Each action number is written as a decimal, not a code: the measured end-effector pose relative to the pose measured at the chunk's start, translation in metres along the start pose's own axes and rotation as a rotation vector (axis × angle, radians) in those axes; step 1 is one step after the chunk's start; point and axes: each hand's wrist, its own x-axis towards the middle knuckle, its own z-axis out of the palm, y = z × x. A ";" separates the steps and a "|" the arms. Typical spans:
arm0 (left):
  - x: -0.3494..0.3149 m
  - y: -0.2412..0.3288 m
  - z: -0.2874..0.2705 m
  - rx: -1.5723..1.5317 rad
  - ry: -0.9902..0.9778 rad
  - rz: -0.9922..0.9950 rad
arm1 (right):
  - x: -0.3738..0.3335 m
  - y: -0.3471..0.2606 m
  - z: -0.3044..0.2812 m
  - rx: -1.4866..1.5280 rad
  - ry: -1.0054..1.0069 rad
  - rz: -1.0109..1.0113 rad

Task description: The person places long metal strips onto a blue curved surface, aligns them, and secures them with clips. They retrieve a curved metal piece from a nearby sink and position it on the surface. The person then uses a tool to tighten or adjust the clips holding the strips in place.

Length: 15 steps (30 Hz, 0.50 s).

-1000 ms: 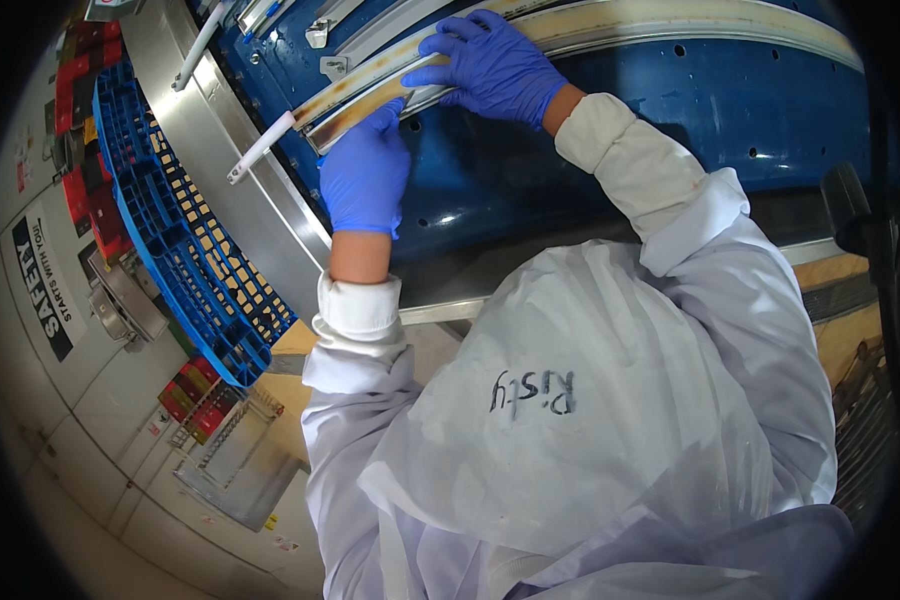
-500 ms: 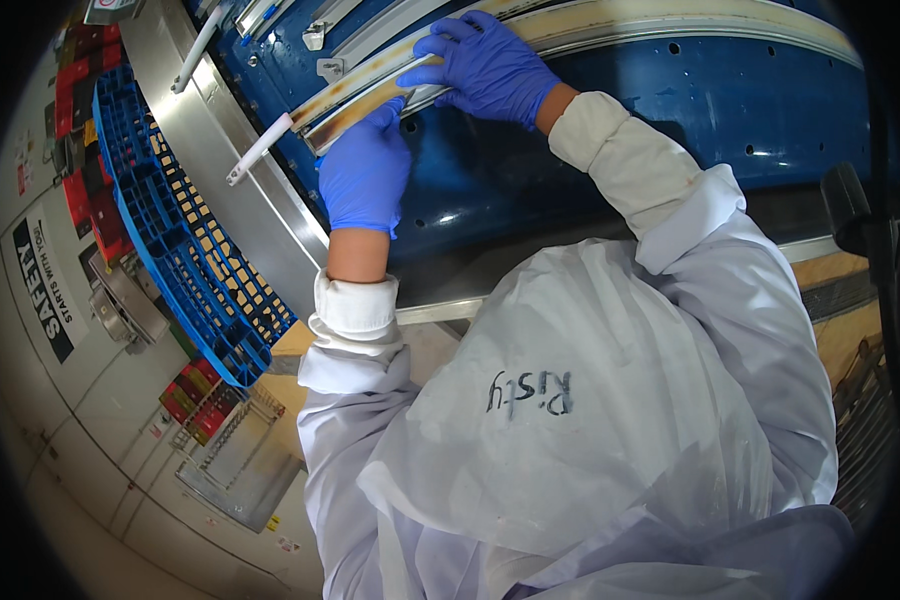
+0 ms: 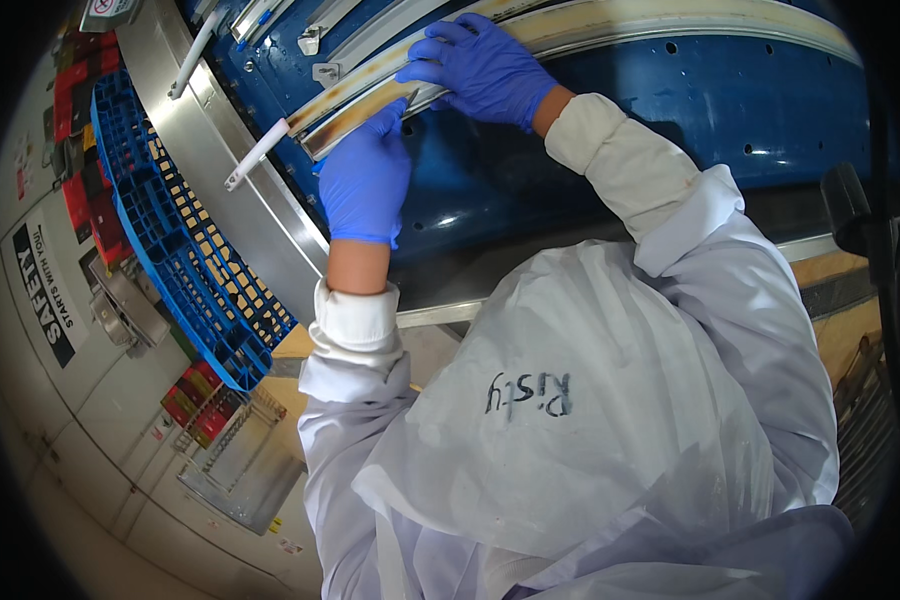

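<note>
Rails [image 3: 365, 108], white rod [image 3: 258, 154] beside, blue pallet [image 3: 150, 230] beyond steel edge [image 3: 185, 128]

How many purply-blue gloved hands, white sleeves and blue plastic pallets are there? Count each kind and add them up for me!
Purply-blue gloved hands: 2
White sleeves: 2
Blue plastic pallet: 1
Total: 5
</note>
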 end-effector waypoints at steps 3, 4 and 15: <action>0.002 0.004 0.005 0.026 -0.015 -0.032 | 0.001 -0.002 0.000 -0.020 -0.010 0.003; 0.003 0.006 0.004 0.029 -0.026 -0.034 | 0.001 -0.004 -0.001 -0.027 -0.016 0.004; 0.004 0.011 0.005 0.022 -0.005 0.003 | -0.001 -0.001 0.000 0.037 -0.005 0.016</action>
